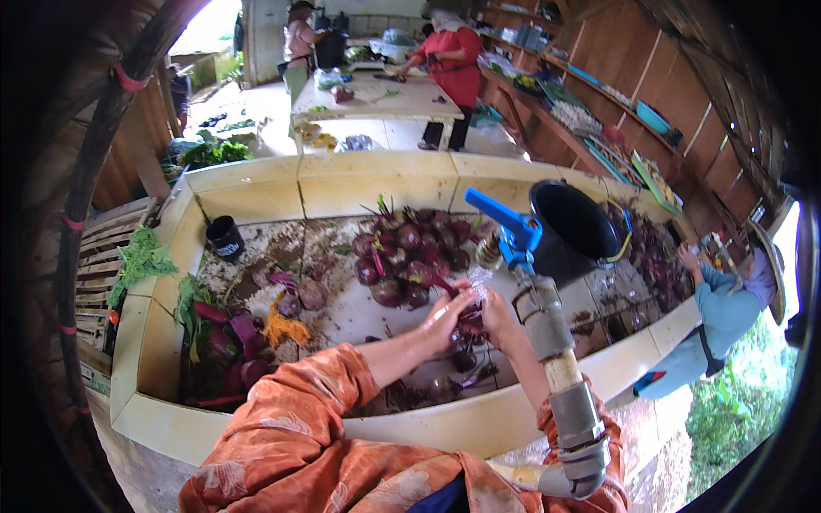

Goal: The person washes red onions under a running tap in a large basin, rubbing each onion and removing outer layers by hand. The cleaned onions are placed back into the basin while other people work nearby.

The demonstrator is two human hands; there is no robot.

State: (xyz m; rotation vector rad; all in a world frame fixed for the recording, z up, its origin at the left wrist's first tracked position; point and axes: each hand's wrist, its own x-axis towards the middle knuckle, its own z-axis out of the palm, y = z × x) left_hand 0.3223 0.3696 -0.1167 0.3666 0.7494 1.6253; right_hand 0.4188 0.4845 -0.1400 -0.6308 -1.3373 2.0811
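Observation:
Under the water stream [479, 279] from a tap with a blue lever handle [507, 221], my left hand [444, 320] and my right hand [498, 315] close around a dark red beetroot [471, 315]. My fingers and the water partly hide it. Just beyond my hands lies a heap of wet beetroots [407, 247], some with stem stubs. Below my hands, more beetroots [444, 388] lie near the basin's front wall. An orange net-like scrubber [285, 325] rests to the left, beside soil-covered beetroots [312, 294].
The tiled basin [378, 168] has a raised rim. A grey standpipe [564, 378] rises close to my right arm. A black bucket [567, 231] stands behind the tap, and a black cup [224, 237] at far left. A co-worker [731, 320] works at right; two people stand by a table [378, 96].

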